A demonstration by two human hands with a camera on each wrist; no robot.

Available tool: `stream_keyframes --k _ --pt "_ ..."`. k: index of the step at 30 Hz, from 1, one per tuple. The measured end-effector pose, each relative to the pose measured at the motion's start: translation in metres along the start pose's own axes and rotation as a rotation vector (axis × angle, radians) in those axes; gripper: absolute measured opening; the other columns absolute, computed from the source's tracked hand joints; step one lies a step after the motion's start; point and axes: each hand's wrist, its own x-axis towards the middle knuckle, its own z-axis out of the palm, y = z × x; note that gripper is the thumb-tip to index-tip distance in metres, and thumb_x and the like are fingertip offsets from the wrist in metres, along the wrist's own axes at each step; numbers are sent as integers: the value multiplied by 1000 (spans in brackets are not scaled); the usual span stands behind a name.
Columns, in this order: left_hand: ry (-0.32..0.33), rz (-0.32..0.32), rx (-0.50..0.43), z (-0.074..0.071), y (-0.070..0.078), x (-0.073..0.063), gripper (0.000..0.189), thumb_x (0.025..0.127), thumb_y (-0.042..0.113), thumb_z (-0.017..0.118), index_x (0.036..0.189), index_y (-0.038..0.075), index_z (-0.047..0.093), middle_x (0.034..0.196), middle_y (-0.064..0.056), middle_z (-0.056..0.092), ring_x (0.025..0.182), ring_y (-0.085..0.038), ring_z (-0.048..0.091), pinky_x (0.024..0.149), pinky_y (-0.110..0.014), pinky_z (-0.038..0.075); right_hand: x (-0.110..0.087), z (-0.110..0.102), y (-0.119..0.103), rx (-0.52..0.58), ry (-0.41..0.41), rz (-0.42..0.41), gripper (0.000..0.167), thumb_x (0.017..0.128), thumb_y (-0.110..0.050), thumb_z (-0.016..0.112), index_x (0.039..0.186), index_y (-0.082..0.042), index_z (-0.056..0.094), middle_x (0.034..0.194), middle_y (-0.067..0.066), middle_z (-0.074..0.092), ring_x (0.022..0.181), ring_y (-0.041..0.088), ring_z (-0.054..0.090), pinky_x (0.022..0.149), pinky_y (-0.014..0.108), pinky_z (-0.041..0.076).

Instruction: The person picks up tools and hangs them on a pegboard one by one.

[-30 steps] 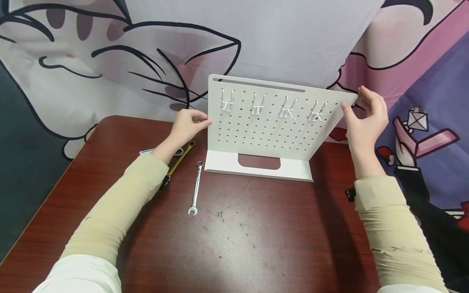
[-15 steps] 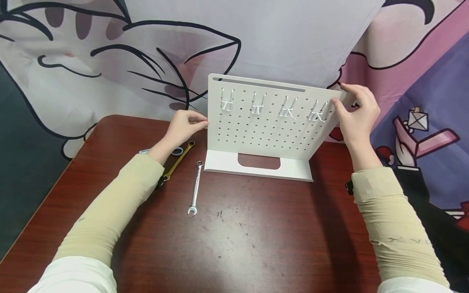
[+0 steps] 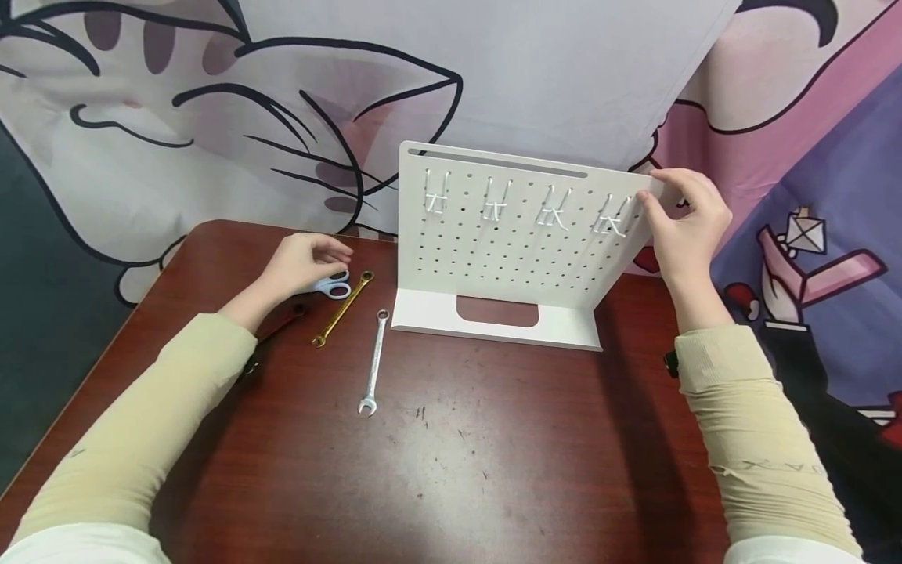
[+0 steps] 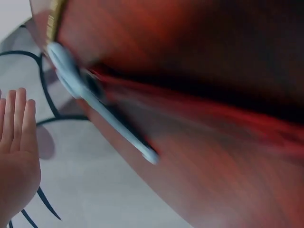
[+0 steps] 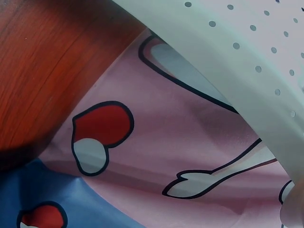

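A white pegboard stand (image 3: pixel 507 251) stands upright on the table, with several white wire hooks (image 3: pixel 553 211) along its upper part. My right hand (image 3: pixel 690 227) pinches its upper right corner, thumb in front. In the right wrist view the board's edge (image 5: pixel 199 61) crosses the upper right. My left hand (image 3: pixel 299 262) hovers left of the board, holding nothing, its fingers extended in the left wrist view. Beneath it lie light blue scissors (image 3: pixel 334 288), partly covered by the hand. Beside them lie a gold wrench (image 3: pixel 343 309) and a silver combination wrench (image 3: pixel 376 360).
A long red-and-dark tool (image 3: pixel 285 319), mostly hidden under my left forearm, lies on the brown wooden table (image 3: pixel 458 470); its kind is unclear. A printed cartoon cloth (image 3: pixel 564 86) hangs close behind the table. The table's left edge drops off near my left arm.
My left hand has let go of the board's left edge and moved left and down over the scissors. The right hand has shifted slightly left onto the board's corner. The board stays in place.
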Motion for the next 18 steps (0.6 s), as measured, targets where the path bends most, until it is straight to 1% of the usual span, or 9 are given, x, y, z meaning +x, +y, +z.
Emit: stream_keyframes --k 3,6,8,10,14,18 --pt "-36 8 32 -8 -13 -7 26 96 2 75 121 -3 76 116 -24 78 106 -38 75 76 -3 45 -1 -1 0 7 -5 -11 23 89 -6 84 112 -2 82 109 -8 80 101 -14 60 79 10 39" --pt "-76 27 84 -14 -24 -11 26 94 0 76 120 -3 76 113 -24 78 103 -37 75 78 -9 48 -1 0 2 21 7 -3 22 88 -5 85 110 -5 84 107 -13 79 100 -13 61 78 11 39" --pt "-102 34 119 -18 -31 -13 26 94 -1 77 119 -3 76 111 -23 79 102 -37 75 78 -13 50 -2 0 2 17 11 0 22 88 -5 85 110 -6 84 107 -14 78 100 -13 61 77 11 38" --pt "-124 42 148 -21 -36 -14 25 93 -1 77 118 -3 76 109 -23 79 100 -35 75 77 -16 51 -1 1 3 12 14 -1 22 88 -4 84 110 -4 83 107 -13 78 100 -13 60 77 11 38" --pt "-164 31 183 -24 -44 -14 25 92 1 80 116 -3 77 106 -22 79 95 -32 74 75 -19 53 0 2 2 7 22 -5 22 88 -3 83 110 0 82 107 -7 80 100 -14 60 77 11 38" --pt "-200 38 231 -23 -51 -12 23 91 3 80 114 -4 77 103 -20 79 91 -30 73 78 -30 56 -1 2 -1 5 24 5 21 88 -2 82 110 0 82 106 -12 78 99 -14 59 77 12 38"
